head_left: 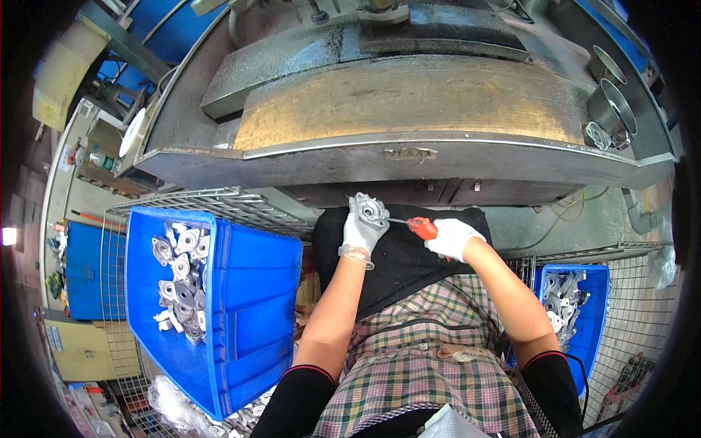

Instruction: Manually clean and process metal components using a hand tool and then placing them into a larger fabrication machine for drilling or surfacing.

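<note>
In front of my lap, my left hand [361, 232], in a white glove, grips a grey metal casting [369, 209] with a round opening in its middle. My right hand [453, 239], gloved too, is closed round a red-handled tool [422, 228] with a thin metal shaft. That shaft points left to the casting's edge; whether it touches, I cannot tell. On my left, a blue bin [252, 321] holds several similar castings [182, 266]. A second blue bin [596, 299] at my right holds more metal parts [564, 296].
Ahead stands a metal workbench with a worn, yellowish board [409, 102] and a raised front rim [307, 155]. Metal cups [612, 106] sit at its right end. Wire mesh cages [219, 201] surround the bins. Clear plastic wrap [179, 405] lies at lower left.
</note>
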